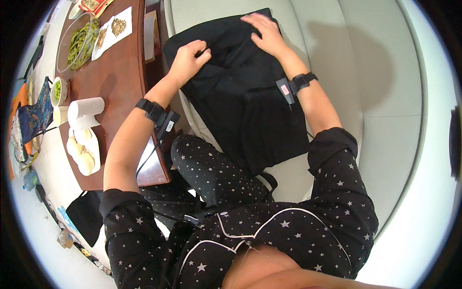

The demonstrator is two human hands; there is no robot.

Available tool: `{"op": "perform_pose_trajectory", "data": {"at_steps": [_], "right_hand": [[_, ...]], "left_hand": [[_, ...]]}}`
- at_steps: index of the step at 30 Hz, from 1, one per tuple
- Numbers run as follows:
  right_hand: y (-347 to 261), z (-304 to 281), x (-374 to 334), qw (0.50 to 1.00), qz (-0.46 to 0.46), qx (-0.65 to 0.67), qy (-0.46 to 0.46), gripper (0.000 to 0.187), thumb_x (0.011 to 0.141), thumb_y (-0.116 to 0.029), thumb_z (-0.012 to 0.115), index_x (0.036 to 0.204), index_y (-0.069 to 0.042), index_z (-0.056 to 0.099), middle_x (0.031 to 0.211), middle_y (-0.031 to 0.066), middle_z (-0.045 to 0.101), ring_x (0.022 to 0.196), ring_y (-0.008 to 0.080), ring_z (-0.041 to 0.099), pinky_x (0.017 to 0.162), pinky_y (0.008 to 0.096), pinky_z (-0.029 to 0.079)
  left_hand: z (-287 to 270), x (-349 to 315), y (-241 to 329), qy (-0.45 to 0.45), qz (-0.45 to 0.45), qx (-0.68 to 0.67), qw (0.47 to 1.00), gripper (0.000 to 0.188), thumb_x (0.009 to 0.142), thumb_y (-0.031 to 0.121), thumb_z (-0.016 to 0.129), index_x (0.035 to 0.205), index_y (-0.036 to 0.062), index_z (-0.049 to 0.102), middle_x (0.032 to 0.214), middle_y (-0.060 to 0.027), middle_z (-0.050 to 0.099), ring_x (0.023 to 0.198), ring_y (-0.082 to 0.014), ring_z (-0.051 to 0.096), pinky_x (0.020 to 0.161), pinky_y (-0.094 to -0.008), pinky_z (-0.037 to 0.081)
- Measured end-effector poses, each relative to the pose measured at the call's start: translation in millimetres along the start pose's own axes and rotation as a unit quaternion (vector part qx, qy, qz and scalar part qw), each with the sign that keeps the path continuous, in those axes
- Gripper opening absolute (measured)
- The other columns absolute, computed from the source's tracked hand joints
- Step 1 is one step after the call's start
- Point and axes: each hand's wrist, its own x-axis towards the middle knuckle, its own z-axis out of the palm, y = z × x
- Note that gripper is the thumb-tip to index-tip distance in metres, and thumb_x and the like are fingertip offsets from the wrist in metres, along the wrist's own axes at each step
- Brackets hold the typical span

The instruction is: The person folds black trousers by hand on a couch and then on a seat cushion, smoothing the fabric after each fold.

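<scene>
A black cloth garment lies spread over the pale seat beside my knee, a few creases running across it. Its exact kind is hard to make out. Near its far left edge, my left hand is closed, fingers curled and thumb against them, with black fabric at the fingertips. At the far right corner, my right hand rests on the cloth, its fingers stretched out and apart. Both wrists carry black bands with small tagged boxes.
Left of the seat stands a brown wooden table. It bears a clear bowl of green pods, a white sheet with small shells or seeds, a paper roll and a plate of pale round food. The pale sofa extends right.
</scene>
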Motion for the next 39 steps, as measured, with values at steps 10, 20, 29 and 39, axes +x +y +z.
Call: {"op": "perform_pose_trajectory", "data": {"at_steps": [10, 20, 29, 39], "right_hand": [[-7.3, -8.0, 45.8, 0.958, 0.089, 0.088, -0.259, 0.032, 0.070, -0.027, 0.056, 0.095, -0.007, 0.061, 0.093, 0.0084, 0.063, 0.086, 0.0256, 0.056, 0.083, 0.0397, 0.038], [49.8, -28.7, 52.2, 0.908, 0.180, -0.173, -0.337, 0.033, 0.073, -0.039, 0.064, 0.099, -0.018, 0.064, 0.096, 0.0056, 0.063, 0.096, 0.0249, 0.056, 0.086, 0.0548, 0.029], [74.7, -20.2, 52.0, 0.906, 0.236, -0.220, -0.273, 0.028, 0.073, -0.044, 0.062, 0.083, -0.018, 0.065, 0.079, 0.0017, 0.064, 0.083, 0.0214, 0.058, 0.081, 0.0496, 0.028], [92.1, -12.3, 16.2, 0.974, 0.209, -0.065, -0.054, 0.027, 0.078, -0.031, 0.061, 0.082, -0.004, 0.062, 0.081, 0.0114, 0.059, 0.075, 0.0264, 0.056, 0.067, 0.0329, 0.044]], "left_hand": [[-12.8, -12.4, 19.1, -0.005, 0.088, -0.001, 0.996, 0.019, 0.075, 0.009, 0.058, 0.067, -0.0011, 0.044, 0.060, -0.0164, 0.041, 0.052, -0.0294, 0.043, 0.051, -0.0322, 0.039], [-32.7, -2.2, -42.9, 0.190, -0.143, -0.013, 0.971, 0.029, 0.080, 0.017, 0.057, 0.065, -0.0019, 0.041, 0.053, -0.0094, 0.036, 0.052, -0.0129, 0.033, 0.050, -0.0284, 0.036], [-35.3, 11.0, -77.3, 0.154, -0.215, 0.185, 0.947, 0.032, 0.079, 0.032, 0.060, 0.075, 0.0010, 0.053, 0.071, -0.0197, 0.058, 0.070, -0.0378, 0.056, 0.064, -0.0403, 0.044], [-29.3, 11.4, -91.9, 0.190, -0.161, 0.170, 0.953, 0.026, 0.084, 0.031, 0.055, 0.088, 0.0046, 0.055, 0.082, -0.0169, 0.059, 0.080, -0.0350, 0.056, 0.071, -0.0408, 0.044]]}}
